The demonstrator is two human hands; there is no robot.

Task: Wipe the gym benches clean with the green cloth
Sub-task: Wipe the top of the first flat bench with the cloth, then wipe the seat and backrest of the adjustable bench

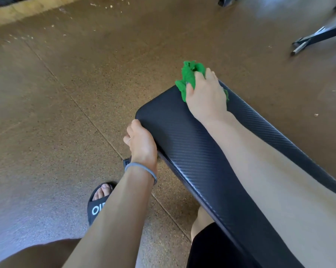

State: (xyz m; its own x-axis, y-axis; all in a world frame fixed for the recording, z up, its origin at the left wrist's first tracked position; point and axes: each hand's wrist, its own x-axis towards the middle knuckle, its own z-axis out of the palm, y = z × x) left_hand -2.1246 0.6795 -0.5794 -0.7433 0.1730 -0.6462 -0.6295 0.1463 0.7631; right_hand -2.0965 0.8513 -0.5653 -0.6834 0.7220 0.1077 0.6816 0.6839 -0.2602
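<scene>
Head camera: a person leans over a black gym bench [192, 151] with a carbon-weave padded top, both bare forearms reaching across it. The right hand [206, 95] lies palm-down near the bench's far corner, its fingers curled into a bunched green cloth [188, 78] and pressing it onto the pad; part of the cloth spills past the far edge, and a scrap of green shows on the other side of the hand. The left hand [141, 141] grips the near rounded corner of the pad, fingers wrapped over the side edge, a ring on 1 finger and a grey band [142, 169] round the wrist. Between the 2 hands the end of the pad lies bare, and the bench runs on toward the lower right, partly under the right forearm. A black slide sandal [97, 205] with white lettering stands on the speckled brown rubber floor [57, 113] just left of the bench. The floor spreads wide to the left and beyond the bench end. A dark metal equipment frame [317, 36] stands well apart at the upper right.
</scene>
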